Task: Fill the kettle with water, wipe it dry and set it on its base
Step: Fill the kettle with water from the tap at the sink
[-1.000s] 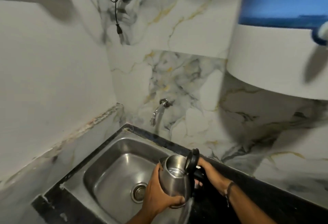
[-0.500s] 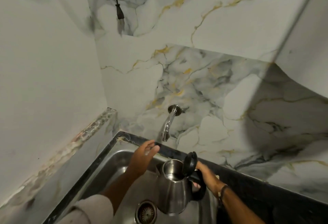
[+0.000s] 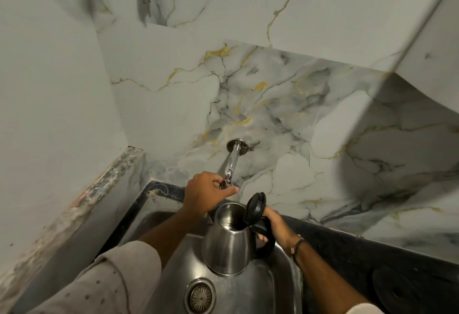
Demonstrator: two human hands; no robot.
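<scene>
right hand grips the black handle of a steel kettle, lid flipped open, held upright over the sink just below the wall tap. left hand is closed round the tap's end. dark worktop runs at right w/ marble wall behind.

The left hand hides the tap's spout end.
</scene>
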